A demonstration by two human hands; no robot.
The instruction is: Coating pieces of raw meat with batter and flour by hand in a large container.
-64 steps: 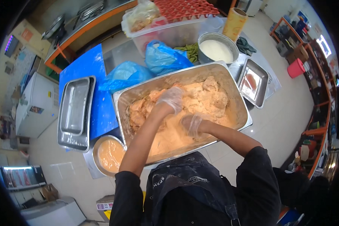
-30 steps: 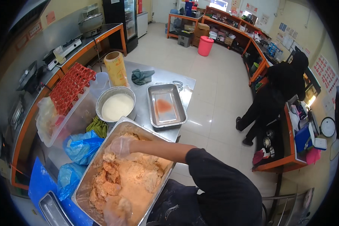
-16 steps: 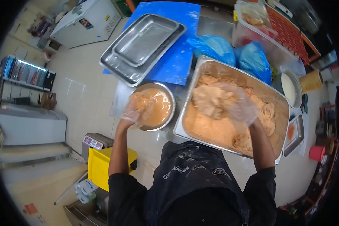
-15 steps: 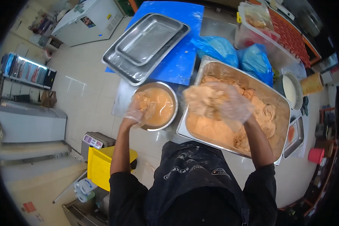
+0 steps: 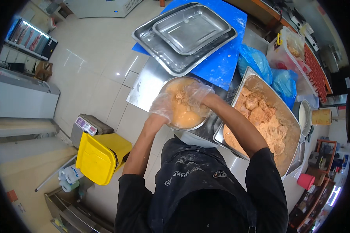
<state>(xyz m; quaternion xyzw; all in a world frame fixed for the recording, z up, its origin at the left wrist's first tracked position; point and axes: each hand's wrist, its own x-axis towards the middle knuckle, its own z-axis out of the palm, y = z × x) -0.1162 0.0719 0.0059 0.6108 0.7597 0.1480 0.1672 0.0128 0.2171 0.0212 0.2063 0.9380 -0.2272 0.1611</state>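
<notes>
Both hands wear clear plastic gloves and are inside a round metal bowl (image 5: 181,128) of thin orange liquid (image 5: 186,117). My left hand (image 5: 161,106) is at the bowl's left side, its fingertips partly hidden in the liquid. My right hand (image 5: 198,93) reaches in from the right, fingers curled at a crumb-coated clump of meat (image 5: 180,96) between the two hands. To the right stands a deep metal tray (image 5: 293,159) of orange flour-like coating, with several coated meat pieces (image 5: 258,116) heaped in it.
Two shallow metal trays (image 5: 171,64) lie stacked on a blue board (image 5: 221,66) beyond the bowl. Blue plastic bags (image 5: 284,83) and a clear plastic bin (image 5: 278,56) stand behind the deep tray. A yellow bin (image 5: 97,159) and a scale (image 5: 91,126) are at lower left.
My right hand has moved left from above the deep tray into the bowl, bringing the coated clump. My left hand stays at the bowl. The whole view has shifted and turned.
</notes>
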